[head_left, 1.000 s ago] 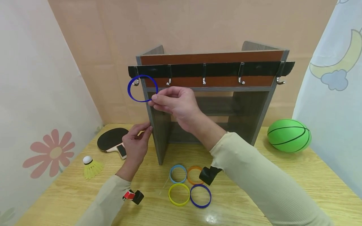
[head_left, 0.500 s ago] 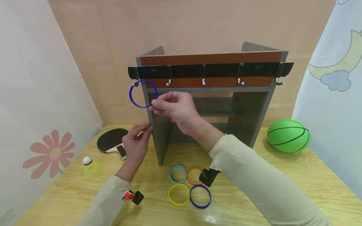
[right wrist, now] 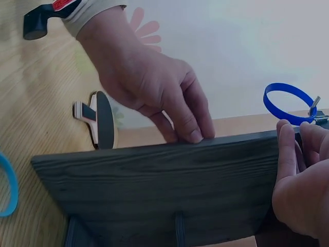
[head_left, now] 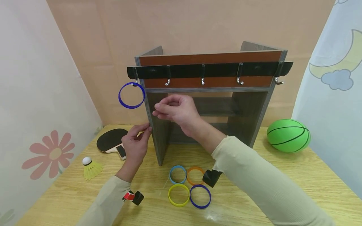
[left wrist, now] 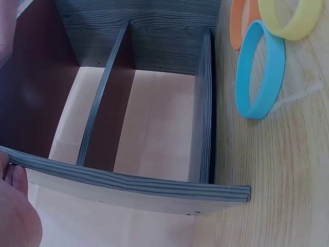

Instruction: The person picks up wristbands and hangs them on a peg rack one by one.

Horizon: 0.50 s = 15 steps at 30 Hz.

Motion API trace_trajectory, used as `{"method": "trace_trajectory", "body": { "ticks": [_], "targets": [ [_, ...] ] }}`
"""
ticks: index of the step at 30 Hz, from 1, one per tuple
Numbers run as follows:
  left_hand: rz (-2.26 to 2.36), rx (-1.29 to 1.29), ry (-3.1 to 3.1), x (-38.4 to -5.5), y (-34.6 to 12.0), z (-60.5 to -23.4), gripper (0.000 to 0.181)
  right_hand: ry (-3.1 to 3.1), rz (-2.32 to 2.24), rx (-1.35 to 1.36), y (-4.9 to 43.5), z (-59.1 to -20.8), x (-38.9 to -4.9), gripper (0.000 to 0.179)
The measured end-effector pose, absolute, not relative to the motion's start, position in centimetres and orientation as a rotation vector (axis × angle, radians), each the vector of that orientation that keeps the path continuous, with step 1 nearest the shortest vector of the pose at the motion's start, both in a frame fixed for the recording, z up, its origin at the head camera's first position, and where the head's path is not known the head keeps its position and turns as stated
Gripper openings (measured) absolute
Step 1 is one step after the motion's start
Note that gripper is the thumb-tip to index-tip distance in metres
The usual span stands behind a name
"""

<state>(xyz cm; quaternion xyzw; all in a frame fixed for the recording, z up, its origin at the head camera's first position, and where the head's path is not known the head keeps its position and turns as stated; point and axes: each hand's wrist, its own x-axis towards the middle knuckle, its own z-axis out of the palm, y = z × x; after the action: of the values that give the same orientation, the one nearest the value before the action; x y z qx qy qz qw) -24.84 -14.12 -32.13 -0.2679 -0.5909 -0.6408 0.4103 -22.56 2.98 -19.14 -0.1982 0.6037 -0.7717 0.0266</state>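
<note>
A dark blue silicone wristband (head_left: 131, 107) hangs from the leftmost metal hook (head_left: 135, 83) on the rack's black strip (head_left: 186, 71). Just to its right is my right hand (head_left: 182, 111), fingers loosely bent, holding nothing and apart from the band. My left hand (head_left: 135, 144) grips the front edge of the grey wooden shelf's left side panel (head_left: 158, 135), lower down. In the right wrist view, its thumb and fingers meet that edge. On the table before the shelf lie a light blue wristband (head_left: 170, 174), an orange one (head_left: 195, 184), a yellow one (head_left: 179, 205) and another dark blue one (head_left: 200, 207).
A black table tennis bat (head_left: 111, 139) and a yellow shuttlecock (head_left: 91, 169) lie on the left of the wooden table (head_left: 240, 201). The green ball (head_left: 288, 135) is right of the shelf. Several bare hooks (head_left: 203, 81) line the strip.
My right hand has lowered the dark blue wristband onto the leftmost hook and let go of it. The band now hangs further left, apart from the fingers. My left hand has stayed put.
</note>
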Motion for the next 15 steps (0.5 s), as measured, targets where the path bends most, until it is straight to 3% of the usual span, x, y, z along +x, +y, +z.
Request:
{"method": "trace_trajectory", "body": {
  "ticks": [15],
  "targets": [
    [-1.635,-0.667,-1.454,-24.8,-13.9,-32.2,0.014,2.128,-2.132,-0.493,8.3,-23.0,-21.3,0.016]
  ]
}}
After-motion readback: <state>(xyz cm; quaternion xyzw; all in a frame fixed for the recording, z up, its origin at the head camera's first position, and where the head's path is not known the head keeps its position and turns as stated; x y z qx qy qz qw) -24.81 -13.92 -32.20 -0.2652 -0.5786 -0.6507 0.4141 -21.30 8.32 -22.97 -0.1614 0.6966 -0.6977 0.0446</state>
